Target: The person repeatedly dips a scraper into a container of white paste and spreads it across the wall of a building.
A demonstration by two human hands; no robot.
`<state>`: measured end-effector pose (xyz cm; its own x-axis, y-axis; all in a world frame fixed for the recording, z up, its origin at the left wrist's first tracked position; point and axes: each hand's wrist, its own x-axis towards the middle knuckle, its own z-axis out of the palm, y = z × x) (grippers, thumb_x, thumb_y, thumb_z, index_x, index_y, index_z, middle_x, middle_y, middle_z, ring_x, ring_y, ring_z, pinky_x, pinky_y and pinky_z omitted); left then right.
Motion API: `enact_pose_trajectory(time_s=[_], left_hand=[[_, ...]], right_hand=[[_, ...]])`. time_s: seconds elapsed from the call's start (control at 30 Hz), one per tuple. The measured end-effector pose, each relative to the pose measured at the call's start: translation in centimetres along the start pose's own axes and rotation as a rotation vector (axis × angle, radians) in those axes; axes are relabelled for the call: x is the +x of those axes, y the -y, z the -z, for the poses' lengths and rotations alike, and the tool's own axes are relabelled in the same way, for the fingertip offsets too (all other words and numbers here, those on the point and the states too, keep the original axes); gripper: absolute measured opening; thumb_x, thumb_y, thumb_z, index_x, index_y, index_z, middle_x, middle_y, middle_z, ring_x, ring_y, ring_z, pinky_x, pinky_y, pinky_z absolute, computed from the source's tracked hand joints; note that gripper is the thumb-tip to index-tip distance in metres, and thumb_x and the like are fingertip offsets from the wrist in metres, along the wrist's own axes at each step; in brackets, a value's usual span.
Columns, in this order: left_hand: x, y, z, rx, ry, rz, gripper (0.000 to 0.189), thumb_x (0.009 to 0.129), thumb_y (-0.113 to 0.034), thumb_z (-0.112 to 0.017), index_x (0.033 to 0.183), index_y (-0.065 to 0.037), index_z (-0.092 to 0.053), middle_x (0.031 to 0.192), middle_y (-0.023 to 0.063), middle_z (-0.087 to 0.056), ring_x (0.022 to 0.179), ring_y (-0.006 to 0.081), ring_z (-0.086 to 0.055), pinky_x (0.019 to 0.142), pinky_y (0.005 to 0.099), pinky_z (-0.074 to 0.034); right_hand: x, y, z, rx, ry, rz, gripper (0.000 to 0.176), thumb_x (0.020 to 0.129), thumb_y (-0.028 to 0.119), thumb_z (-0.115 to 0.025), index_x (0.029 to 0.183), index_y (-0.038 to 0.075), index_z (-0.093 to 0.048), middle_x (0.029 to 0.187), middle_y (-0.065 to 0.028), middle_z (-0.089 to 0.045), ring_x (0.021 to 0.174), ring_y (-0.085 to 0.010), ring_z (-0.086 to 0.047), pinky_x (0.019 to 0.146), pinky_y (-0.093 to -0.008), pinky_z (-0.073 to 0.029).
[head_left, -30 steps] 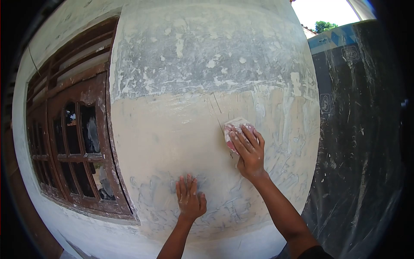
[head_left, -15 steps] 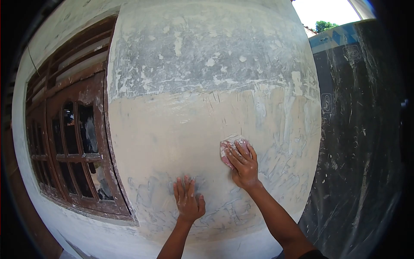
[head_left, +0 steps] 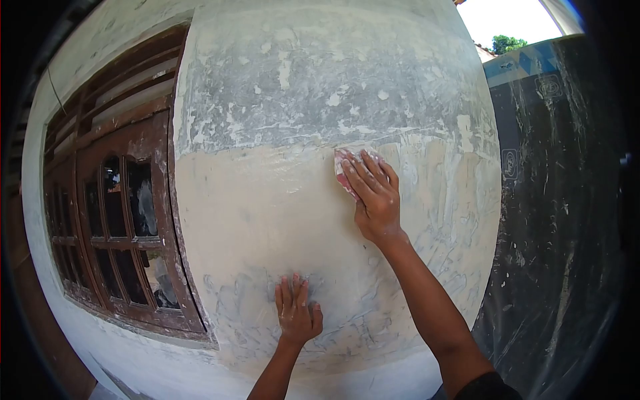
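A reddish piece of sandpaper (head_left: 343, 179), smeared with white dust, lies flat against the plastered wall (head_left: 260, 200). Over it presses my right hand (head_left: 378, 203), its palm and fingers covering most of the sheet. The sandpaper is at the upper border of the cream patch, just below the rough grey band. Lower down and to the left, my left hand (head_left: 298, 317) rests on the wall with fingers stretched upward and thumb apart, holding nothing. White dust coats its fingertips. Bluish-grey smears mark the wall around that hand.
On the left, a brown wooden window (head_left: 127, 227) with glass panes and slats is set into the wall. A dark, white-streaked panel (head_left: 547, 213) stands past the wall's right edge, with a tree (head_left: 508, 44) behind it.
My right hand and the sandpaper have slid up the wall to the edge of the grey band. My left hand stays at about the same place on the wall.
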<state>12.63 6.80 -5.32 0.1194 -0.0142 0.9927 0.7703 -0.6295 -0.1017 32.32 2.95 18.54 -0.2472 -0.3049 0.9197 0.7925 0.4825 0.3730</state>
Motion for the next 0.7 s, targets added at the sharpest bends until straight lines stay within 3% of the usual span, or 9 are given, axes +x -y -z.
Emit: enact_pose_trajectory(time_s=[0.07, 0.17, 0.4, 0.47, 0.53, 0.7], left_hand=[[-0.1, 0.1, 0.1, 0.002, 0.005, -0.008, 0.057, 0.091, -0.019, -0.054, 0.142, 0.007, -0.047, 0.151, 0.032, -0.047, 0.148, 0.0531, -0.031, 0.121, 0.0616, -0.019], [-0.2, 0.0, 0.1, -0.006, 0.023, 0.008, 0.057, 0.09, -0.018, -0.055, 0.141, 0.007, -0.048, 0.151, 0.0323, -0.047, 0.148, 0.0531, -0.031, 0.121, 0.0622, -0.019], [-0.1, 0.0, 0.0, -0.02, 0.007, 0.006, 0.057, 0.089, -0.018, -0.056, 0.14, 0.007, -0.048, 0.15, 0.0327, -0.047, 0.148, 0.0526, -0.03, 0.121, 0.0627, -0.019], [-0.2, 0.1, 0.1, -0.017, 0.003, 0.002, 0.057, 0.09, -0.018, -0.055, 0.14, 0.007, -0.047, 0.15, 0.0327, -0.047, 0.148, 0.0523, -0.03, 0.121, 0.0626, -0.019], [-0.1, 0.0, -0.1, -0.022, -0.011, 0.009, 0.056, 0.091, -0.019, -0.054, 0.141, 0.006, -0.047, 0.151, 0.0323, -0.047, 0.149, 0.0518, -0.03, 0.121, 0.0625, -0.02], [0.0, 0.0, 0.1, -0.021, 0.004, 0.011, 0.056, 0.091, -0.019, -0.054, 0.141, 0.006, -0.047, 0.151, 0.0315, -0.047, 0.149, 0.0513, -0.03, 0.121, 0.0618, -0.02]], right_hand=[[1.5, -1.4, -1.9, -0.013, 0.009, 0.027, 0.056, 0.079, -0.009, -0.058, 0.132, 0.005, -0.067, 0.136, -0.013, -0.067, 0.137, -0.0304, -0.055, 0.118, -0.051, -0.031], [-2.5, -1.6, -2.3, -0.024, 0.095, 0.015, 0.057, 0.078, -0.009, -0.059, 0.132, 0.006, -0.067, 0.136, -0.0121, -0.067, 0.137, -0.0301, -0.054, 0.12, -0.0519, -0.029], [-21.4, 4.1, 5.1, -0.019, 0.361, -0.089, 0.05, 0.079, -0.004, -0.06, 0.126, 0.009, -0.072, 0.131, -0.009, -0.07, 0.134, -0.029, -0.058, 0.118, -0.0561, -0.032], [-23.8, 5.4, 7.0, -0.016, 0.354, -0.105, 0.049, 0.08, -0.003, -0.06, 0.126, 0.009, -0.072, 0.131, -0.0088, -0.07, 0.133, -0.0292, -0.059, 0.118, -0.0562, -0.033], [-21.9, 6.1, 7.8, -0.026, 0.32, -0.094, 0.045, 0.081, -0.001, -0.061, 0.124, 0.009, -0.072, 0.129, -0.0093, -0.071, 0.13, -0.0307, -0.061, 0.117, -0.0558, -0.033], [-6.0, 2.4, 3.8, 0.025, 0.074, 0.016, 0.048, 0.084, -0.005, -0.057, 0.13, 0.003, -0.068, 0.133, -0.0145, -0.068, 0.133, -0.0351, -0.058, 0.117, -0.0509, -0.033]])
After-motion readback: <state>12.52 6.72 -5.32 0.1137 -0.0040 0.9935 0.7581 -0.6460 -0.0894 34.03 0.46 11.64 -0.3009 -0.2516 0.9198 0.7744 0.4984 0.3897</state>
